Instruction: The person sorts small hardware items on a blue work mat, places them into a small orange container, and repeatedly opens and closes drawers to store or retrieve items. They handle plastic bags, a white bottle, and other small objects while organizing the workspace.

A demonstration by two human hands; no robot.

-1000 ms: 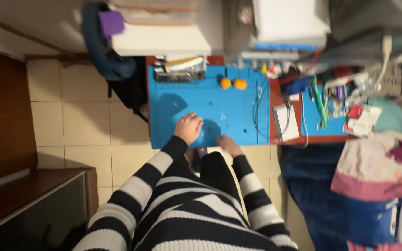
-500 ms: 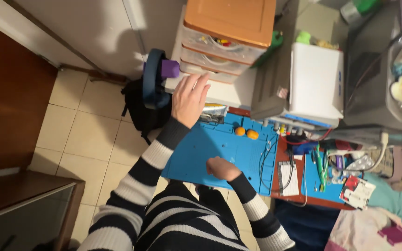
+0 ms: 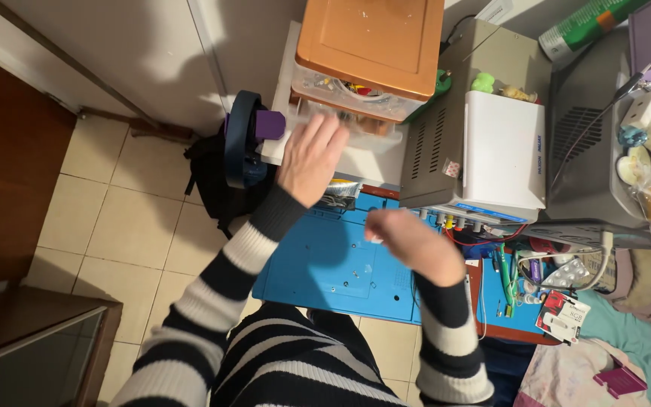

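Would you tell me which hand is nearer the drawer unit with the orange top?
Left. The left hand reaches the front of the drawer unit; the right hand hovers lower, above the blue mat.

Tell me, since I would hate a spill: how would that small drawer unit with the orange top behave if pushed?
The drawer unit looks like thin clear plastic, so probably light and easy to slide. It stands tall on a narrow white block, so it may tip. The left hand is at a drawer that seems partly open; loose bits inside would likely rattle or shift.
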